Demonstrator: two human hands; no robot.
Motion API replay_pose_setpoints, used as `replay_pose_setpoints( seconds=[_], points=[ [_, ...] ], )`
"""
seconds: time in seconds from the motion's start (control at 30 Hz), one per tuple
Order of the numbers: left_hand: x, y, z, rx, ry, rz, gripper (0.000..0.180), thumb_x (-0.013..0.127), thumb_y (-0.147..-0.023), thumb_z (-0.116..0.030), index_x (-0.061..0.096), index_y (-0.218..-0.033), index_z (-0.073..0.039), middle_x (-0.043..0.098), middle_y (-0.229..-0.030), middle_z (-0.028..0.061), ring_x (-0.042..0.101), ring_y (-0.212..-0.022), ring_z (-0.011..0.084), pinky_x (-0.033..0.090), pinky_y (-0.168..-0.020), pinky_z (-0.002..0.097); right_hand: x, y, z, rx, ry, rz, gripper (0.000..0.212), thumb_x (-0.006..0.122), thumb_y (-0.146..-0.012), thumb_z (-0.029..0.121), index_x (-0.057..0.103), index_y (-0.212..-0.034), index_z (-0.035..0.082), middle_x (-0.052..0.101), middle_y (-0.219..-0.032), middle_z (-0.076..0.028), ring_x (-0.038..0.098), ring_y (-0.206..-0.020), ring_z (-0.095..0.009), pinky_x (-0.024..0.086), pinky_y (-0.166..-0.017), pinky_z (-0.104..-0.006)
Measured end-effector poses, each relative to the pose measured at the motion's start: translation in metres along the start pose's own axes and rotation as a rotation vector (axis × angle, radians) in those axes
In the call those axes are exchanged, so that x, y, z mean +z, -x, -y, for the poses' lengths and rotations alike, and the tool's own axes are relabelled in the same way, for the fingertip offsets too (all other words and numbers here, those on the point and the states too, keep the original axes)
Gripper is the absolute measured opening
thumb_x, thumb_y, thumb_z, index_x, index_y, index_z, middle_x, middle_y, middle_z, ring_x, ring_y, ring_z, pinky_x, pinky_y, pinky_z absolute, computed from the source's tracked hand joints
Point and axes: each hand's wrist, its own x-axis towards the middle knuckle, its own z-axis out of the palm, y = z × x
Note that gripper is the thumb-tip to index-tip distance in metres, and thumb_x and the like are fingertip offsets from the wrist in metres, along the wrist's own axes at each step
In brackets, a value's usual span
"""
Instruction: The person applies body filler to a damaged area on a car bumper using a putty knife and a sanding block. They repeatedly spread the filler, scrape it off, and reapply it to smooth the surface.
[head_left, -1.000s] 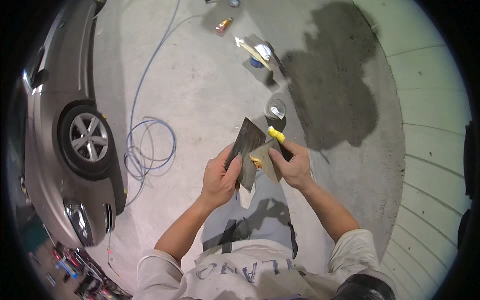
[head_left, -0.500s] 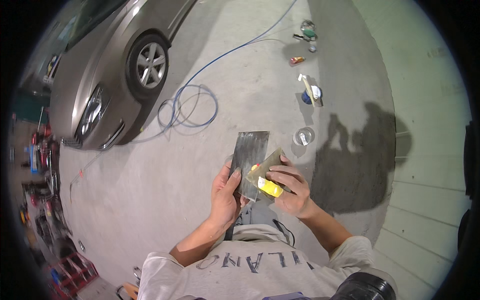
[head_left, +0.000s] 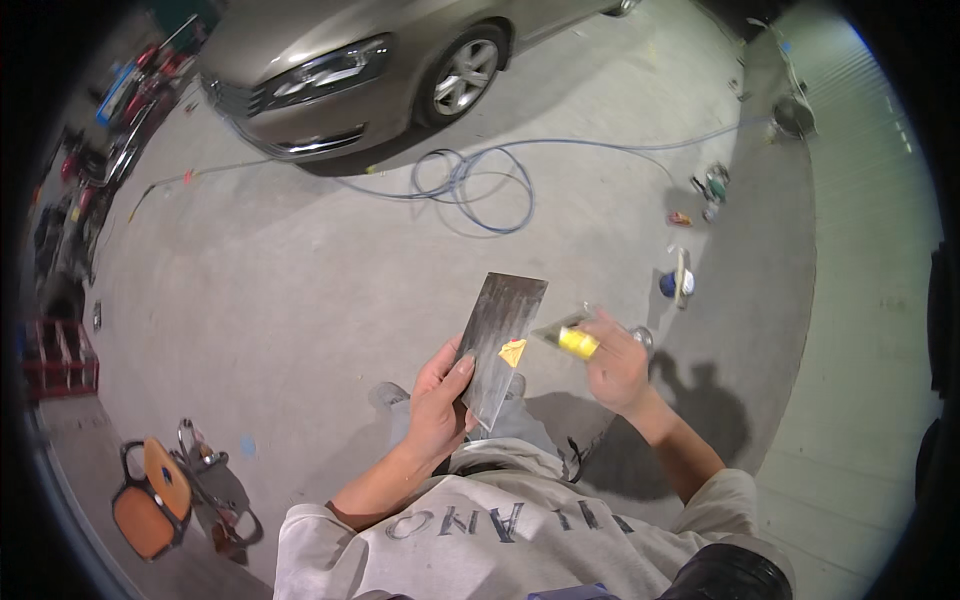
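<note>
The flat steel plate (head_left: 497, 340) is dark and scuffed, with a yellow dab of filler (head_left: 513, 351) near its middle. Your left hand (head_left: 440, 410) clamps its lower end; your right hand (head_left: 612, 365), just beside it, closes on a yellow-handled scraper (head_left: 570, 337).

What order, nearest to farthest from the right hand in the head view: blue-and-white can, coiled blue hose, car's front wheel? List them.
From the right hand:
1. Blue-and-white can, on the floor just beyond it, slightly right.
2. Coiled blue hose, farther out, to the left.
3. Car's front wheel, beyond the hose, at the top.
</note>
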Motion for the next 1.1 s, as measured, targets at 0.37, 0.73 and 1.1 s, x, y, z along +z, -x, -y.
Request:
replay_pose_setpoints(
  seconds=[0.37, 0.73, 1.1],
  points=[
    [-0.157, 0.105, -0.198, 0.305, 0.083, -0.203, 0.045, 0.052, -0.110, -0.022, 0.047, -0.147, 0.002, 0.073, -0.094, 0.0085, 0.051, -0.047, 0.0048, 0.038, -0.041, 0.0198, 0.225, -0.137, 0.186, 0.409, -0.920, 0.103, 0.032, 0.065, -0.094, -0.008, 0.067, -0.125, -0.005, 0.074, -0.114, -0.010, 0.072, -0.098, -0.018, 0.056, -0.087, -0.0313],
    [-0.296, 0.102, -0.312, 0.856, -0.244, -0.710, 0.018, 0.062, -0.106, -0.010, 0.054, -0.122, -0.004, 0.068, -0.097, -0.0009, 0.058, -0.080, 0.0019, 0.048, -0.072, 0.0216, 0.391, -0.288, 0.263, 0.247, -0.832, 0.420, 0.021, 0.072, -0.090, 0.000, 0.074, -0.111, -0.004, 0.064, -0.082, -0.011, 0.056, -0.064, -0.018, 0.045, -0.060, -0.0300],
    [-0.431, 0.070, -0.523, 1.148, -0.179, -1.154, 0.015, 0.062, -0.106, -0.009, 0.056, -0.118, -0.003, 0.069, -0.102, 0.0027, 0.060, -0.089, 0.0018, 0.045, -0.080, 0.0185, 0.599, -0.490, 0.323, 0.006, -0.813, 0.991, 0.014, 0.069, -0.096, 0.007, 0.070, -0.098, -0.007, 0.068, -0.094, -0.012, 0.060, -0.074, -0.018, 0.047, -0.066, -0.0320]
  ],
)
